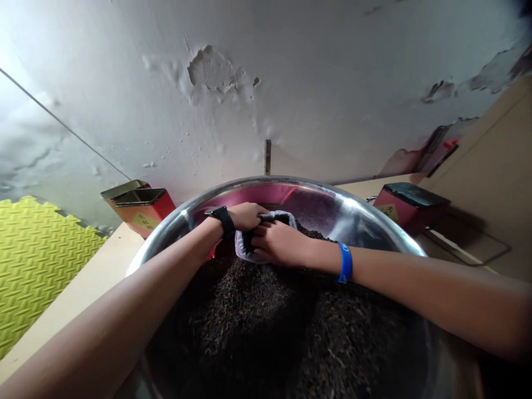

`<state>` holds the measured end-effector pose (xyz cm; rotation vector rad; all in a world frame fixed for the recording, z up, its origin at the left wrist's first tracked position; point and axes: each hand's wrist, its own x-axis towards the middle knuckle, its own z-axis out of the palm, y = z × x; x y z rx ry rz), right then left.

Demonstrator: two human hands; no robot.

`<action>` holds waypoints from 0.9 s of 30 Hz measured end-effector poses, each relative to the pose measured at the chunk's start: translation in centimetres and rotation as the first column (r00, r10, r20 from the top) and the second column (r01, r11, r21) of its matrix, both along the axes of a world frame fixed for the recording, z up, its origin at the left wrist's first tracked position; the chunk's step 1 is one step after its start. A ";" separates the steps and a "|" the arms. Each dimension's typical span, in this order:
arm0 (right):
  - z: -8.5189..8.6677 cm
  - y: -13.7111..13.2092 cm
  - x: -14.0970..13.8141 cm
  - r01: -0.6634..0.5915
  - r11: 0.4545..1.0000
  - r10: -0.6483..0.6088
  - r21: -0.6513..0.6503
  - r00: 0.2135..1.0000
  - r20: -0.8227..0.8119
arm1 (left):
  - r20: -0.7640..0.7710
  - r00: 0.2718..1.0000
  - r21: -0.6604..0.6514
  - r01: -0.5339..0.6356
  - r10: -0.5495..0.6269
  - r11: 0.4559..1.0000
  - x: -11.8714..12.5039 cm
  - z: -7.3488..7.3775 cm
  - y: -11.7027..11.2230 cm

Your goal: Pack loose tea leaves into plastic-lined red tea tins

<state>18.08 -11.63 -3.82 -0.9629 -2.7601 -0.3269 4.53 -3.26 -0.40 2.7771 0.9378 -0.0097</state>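
Plastic bag [241, 248] mostly hidden, left hand [245, 215] and right hand [280, 244], grip closed on it, bowl [291, 182] cut off below

Bag [243, 252] inside bowl [266, 182], left tin [141, 213] and right tin [409, 205] flanking

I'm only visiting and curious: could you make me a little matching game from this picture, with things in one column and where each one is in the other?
Things:
1. black wristwatch
2. blue rubber wristband
3. small clear plastic bag
4. red metal tin with a dark lid

Places:
A. right of the big round steel bowl
B. on the left wrist
C. gripped by the left hand and right hand, over the dark loose leaves
D. on the right wrist

Pairs: 1-B, 2-D, 3-C, 4-A
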 end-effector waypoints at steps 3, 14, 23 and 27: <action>-0.1 -1.4 -1.3 -0.101 0.995 0.101 0.011 0.995 -0.027 | -0.004 1.000 -0.007 -0.002 0.002 1.000 0.0 0.0 -0.1; -4.4 -2.3 -1.9 -0.162 0.850 0.324 -0.502 0.911 0.256 | -0.003 0.999 -0.054 -0.040 0.040 0.998 0.3 0.6 -1.1; -3.2 -1.7 -2.1 0.120 0.635 0.246 -0.763 0.905 0.347 | 0.015 1.000 -0.073 -0.012 0.013 0.997 0.2 0.3 -0.7; -2.6 -2.7 -3.0 0.123 0.573 0.279 -0.810 0.900 0.334 | -0.004 1.000 -0.084 -0.029 0.029 0.996 0.3 0.5 -0.8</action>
